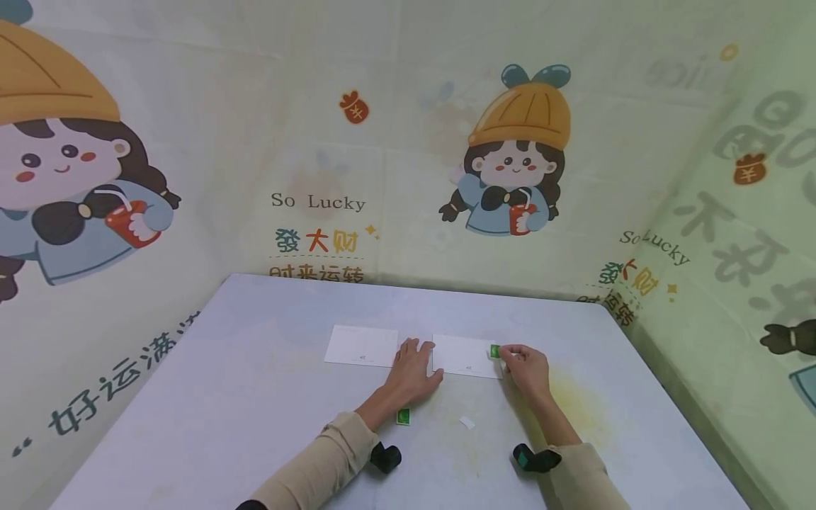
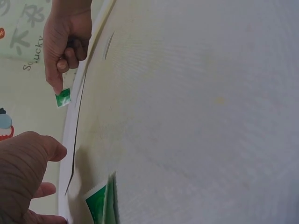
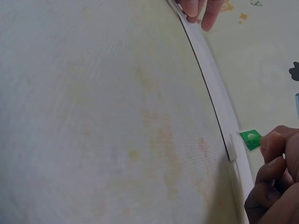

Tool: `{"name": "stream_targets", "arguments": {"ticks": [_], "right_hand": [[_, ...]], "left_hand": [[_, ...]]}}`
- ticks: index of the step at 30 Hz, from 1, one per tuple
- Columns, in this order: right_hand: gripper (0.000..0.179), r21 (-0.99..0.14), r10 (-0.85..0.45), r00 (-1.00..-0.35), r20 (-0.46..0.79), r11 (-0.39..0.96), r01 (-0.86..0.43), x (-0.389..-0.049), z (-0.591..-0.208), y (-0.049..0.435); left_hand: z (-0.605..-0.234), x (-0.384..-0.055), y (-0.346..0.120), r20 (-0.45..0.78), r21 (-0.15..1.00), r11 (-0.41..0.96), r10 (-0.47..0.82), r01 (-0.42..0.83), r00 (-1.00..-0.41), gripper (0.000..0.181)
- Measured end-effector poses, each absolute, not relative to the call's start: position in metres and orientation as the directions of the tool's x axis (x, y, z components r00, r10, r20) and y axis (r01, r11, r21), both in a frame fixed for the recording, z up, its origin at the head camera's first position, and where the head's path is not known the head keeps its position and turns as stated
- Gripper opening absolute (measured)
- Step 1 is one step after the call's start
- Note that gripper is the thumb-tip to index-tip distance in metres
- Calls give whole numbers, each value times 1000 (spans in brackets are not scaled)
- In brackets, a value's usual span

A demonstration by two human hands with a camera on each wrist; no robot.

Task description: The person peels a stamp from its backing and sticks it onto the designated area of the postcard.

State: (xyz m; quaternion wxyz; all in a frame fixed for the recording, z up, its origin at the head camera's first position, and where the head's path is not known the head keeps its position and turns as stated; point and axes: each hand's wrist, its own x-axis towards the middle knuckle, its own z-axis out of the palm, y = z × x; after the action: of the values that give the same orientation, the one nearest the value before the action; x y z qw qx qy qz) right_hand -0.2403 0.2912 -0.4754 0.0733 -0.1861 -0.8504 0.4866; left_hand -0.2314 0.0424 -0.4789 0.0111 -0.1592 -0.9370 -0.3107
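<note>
My right hand point(image 1: 528, 368) pinches a small green stamp point(image 1: 494, 351) between thumb and fingertips, over the upper right corner of a white envelope or card point(image 1: 462, 354). In the right wrist view the pinched stamp point(image 3: 251, 140) is tilted, its pale border showing. My left hand point(image 1: 414, 372) spreads its fingers at the left edge of that same white piece, palm down and holding nothing. A second white envelope or card point(image 1: 361, 346) lies to its left, partly behind the left fingers. Another green stamp point(image 1: 403, 416) lies on the table just below the left wrist; it looks bent in the left wrist view.
A small white paper scrap point(image 1: 467, 423) lies between the forearms, on the white table point(image 1: 255, 397). Beyond the table's far edge hangs a printed cloth backdrop point(image 1: 408, 142). Black wrist cameras point(image 1: 535, 459) sit on both wrists.
</note>
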Motion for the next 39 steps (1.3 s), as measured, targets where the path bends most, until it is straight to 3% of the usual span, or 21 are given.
{"name": "stream_targets", "arguments": {"ticks": [39], "right_hand": [[30,-830,354,-933,-73,497,254,-256,-474,292]], "left_hand": [[-476,-237,49,107,538,783,303,311,-947,51]]}}
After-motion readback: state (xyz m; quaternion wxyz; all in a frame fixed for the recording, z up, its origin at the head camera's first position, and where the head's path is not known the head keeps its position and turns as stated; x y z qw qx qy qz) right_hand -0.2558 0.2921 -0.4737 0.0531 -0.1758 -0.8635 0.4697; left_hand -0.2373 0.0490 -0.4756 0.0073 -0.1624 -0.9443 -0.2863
